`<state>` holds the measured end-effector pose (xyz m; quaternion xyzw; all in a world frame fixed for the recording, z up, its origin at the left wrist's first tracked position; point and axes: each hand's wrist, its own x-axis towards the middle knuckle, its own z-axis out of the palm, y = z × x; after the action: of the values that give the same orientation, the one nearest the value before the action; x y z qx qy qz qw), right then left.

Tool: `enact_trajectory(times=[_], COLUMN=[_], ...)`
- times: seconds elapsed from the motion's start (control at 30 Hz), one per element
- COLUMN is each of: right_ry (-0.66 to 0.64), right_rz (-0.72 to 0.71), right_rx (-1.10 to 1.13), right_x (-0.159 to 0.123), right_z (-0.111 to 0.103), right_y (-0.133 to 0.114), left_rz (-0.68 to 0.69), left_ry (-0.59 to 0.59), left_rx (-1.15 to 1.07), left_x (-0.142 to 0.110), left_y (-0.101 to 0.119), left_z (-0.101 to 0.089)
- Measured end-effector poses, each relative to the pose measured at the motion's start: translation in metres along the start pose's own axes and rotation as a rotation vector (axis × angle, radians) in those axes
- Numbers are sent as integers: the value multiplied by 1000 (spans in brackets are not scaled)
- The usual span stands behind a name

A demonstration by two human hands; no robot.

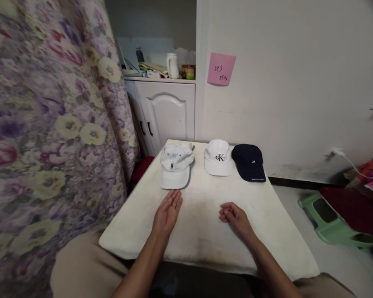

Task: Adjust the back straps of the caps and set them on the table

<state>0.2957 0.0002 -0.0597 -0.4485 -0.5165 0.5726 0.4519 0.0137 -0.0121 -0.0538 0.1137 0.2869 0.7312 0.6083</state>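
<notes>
My left hand (167, 213) is open, palm turned up, its fingertips at the front edge of the brim of a pale cap (175, 165) with a small dark horse-rider logo. Whether the fingertips touch the brim I cannot tell. Over the right half of the table my right hand (236, 219) is closed, its fingers loosely curled with nothing showing in them. Beyond it sit a white cap (218, 158) with black "CK"-like letters and, touching or nearly touching it, a navy cap (248, 161) with small white lettering. All three brims point toward me.
The caps rest on the far part of a cream-covered table (202, 231). A flowered curtain (59, 136) hangs at the left. Behind stands a white cabinet (168, 107) with a white jug (173, 66) on its shelf. A green stool (332, 223) is on the floor at right.
</notes>
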Motion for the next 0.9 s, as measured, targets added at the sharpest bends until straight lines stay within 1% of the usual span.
enact_trajectory(times=[0.3, 0.6, 0.7, 0.9], right_ry=[-5, -14, -16, -23], right_rz=[-9, -37, -43, -48], right_rx=[-61, -91, -95, -101], right_x=[-2, 0, 1, 3], right_z=[1, 0, 0, -1], right_y=[1, 6, 8, 13], left_rz=[-4, -4, 20, 86], left_ry=[-38, -69, -73, -55], left_rx=[13, 17, 28, 53], left_x=[-1, 3, 5, 12], left_y=[0, 2, 4, 13], left_z=[-1, -6, -5, 3])
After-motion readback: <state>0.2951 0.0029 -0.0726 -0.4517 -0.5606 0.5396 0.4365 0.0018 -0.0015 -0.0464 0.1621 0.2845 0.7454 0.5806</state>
